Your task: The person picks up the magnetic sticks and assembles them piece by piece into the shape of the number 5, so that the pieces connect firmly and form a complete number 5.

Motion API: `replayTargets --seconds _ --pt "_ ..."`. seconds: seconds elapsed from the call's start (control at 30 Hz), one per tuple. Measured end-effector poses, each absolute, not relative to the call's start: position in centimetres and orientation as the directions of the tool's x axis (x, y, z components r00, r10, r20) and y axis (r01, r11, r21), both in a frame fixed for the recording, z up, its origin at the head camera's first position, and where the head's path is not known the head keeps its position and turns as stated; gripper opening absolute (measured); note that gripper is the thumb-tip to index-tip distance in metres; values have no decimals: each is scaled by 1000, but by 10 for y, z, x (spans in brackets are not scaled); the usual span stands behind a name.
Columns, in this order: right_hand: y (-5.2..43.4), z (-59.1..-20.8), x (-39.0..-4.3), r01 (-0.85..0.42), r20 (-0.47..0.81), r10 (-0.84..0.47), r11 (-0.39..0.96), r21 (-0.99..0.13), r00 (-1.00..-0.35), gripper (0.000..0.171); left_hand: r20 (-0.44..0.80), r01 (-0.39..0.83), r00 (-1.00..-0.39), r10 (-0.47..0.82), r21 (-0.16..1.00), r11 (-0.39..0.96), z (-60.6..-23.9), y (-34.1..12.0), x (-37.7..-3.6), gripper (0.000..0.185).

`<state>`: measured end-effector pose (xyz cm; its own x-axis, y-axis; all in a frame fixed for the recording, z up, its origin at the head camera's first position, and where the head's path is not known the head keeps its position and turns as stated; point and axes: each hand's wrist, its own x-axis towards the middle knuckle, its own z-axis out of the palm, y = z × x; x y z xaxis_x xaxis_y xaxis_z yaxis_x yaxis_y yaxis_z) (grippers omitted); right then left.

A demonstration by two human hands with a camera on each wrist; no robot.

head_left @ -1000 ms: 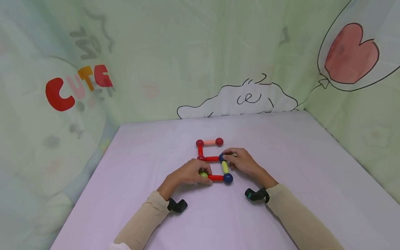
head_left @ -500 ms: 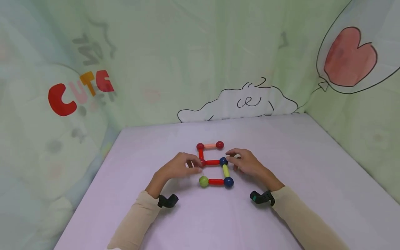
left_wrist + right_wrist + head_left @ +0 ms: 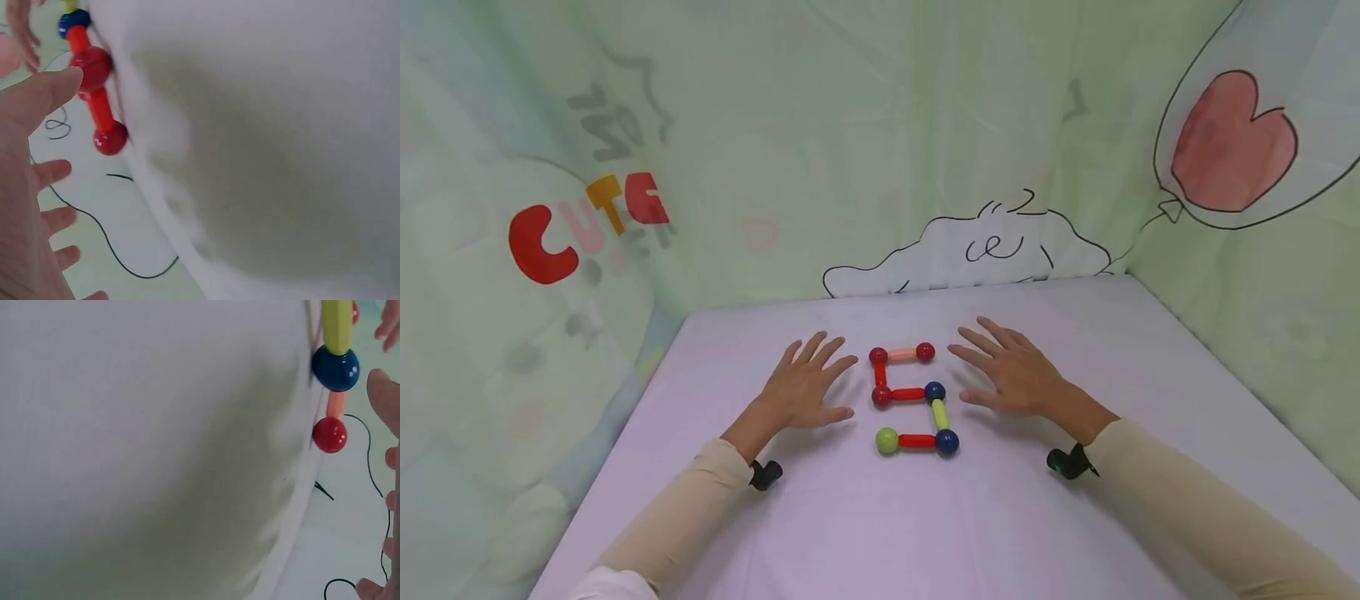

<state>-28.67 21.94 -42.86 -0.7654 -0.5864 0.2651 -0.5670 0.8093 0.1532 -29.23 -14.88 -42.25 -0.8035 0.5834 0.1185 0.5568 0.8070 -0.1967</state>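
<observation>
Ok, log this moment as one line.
left hand: open, flat on table | right hand: open, flat | rod-and-ball figure: between hands, untouched

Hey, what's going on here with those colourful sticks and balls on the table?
A person sits at a pale purple table with a figure made of sticks and balls laid flat on it, shaped like the digit 5. Red, pink and yellow-green sticks join red, blue and green balls. Neither hand is holding anything: the left hand and the right hand lie flat with fingers spread, one on either side of the figure, apart from it.
</observation>
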Motion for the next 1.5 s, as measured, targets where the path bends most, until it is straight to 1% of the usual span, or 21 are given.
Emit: replayTargets --seconds 0.1,0.23,0.4,0.5,0.67,0.83,1.1,1.5 --pt "227 -429 -287 -582 282 -624 781 226 -729 79 128 572 -783 608 -235 786 -426 -155 -293 80" --pt "237 -428 -287 -588 313 -649 761 274 -694 80 139 583 -769 625 -250 773 -429 -162 -294 80" --pt "241 -428 -286 -604 307 -658 753 260 -688 80 120 578 -772 624 -278 767 -430 -165 -291 81" --pt "241 -434 -283 -609 296 -660 752 254 -691 80 126 582 -757 641 -313 750 -433 -165 -285 82" --pt "242 -442 -280 -620 298 -677 736 273 -672 79 122 599 -730 672 -359 716 -439 -167 -279 83" --pt "242 -442 -282 -623 328 -684 729 283 -651 80 127 602 -727 675 -356 715 -441 -168 -279 83" --pt "240 -438 -285 -626 347 -683 729 276 -643 80 160 598 -712 683 -371 710 -436 -169 -281 84" --pt "238 -435 -288 -631 377 -671 737 243 -639 79 128 594 -742 657 -326 735 -433 -166 -283 85"
